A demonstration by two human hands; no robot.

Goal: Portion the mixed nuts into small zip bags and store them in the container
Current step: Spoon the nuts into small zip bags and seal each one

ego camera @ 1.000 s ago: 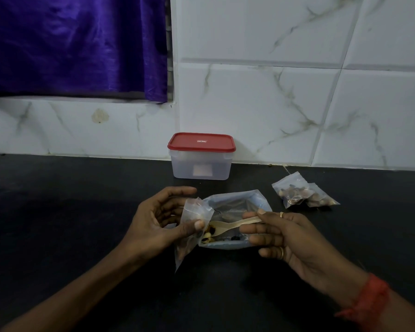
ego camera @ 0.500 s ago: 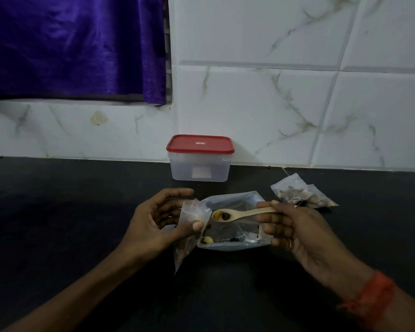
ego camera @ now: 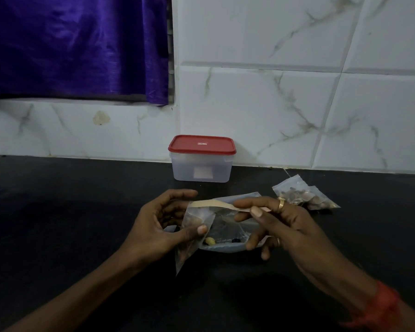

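Observation:
My left hand (ego camera: pixel 158 226) pinches a small clear zip bag (ego camera: pixel 194 226) by its mouth, thumb on the front. Held between the thumb and fingers of my right hand (ego camera: pixel 280 226), a wooden spoon (ego camera: pixel 216 203) has its bowl tipped at that bag's mouth. Under both hands lies the large clear nut bag (ego camera: pixel 228 236) on the black counter (ego camera: pixel 58 224), with a few nuts left inside. Two filled small bags (ego camera: pixel 302 196) lie to the right. The clear container (ego camera: pixel 201 168) with a red lid stands shut at the wall.
White marble-look wall tiles (ego camera: pixel 273 104) rise right behind the counter. A purple curtain (ego camera: pixel 77 46) hangs at the upper left.
My right hand lifted the spoon with nuts out of the large bag and brought it left to the small bag's mouth. The left hand stayed put.

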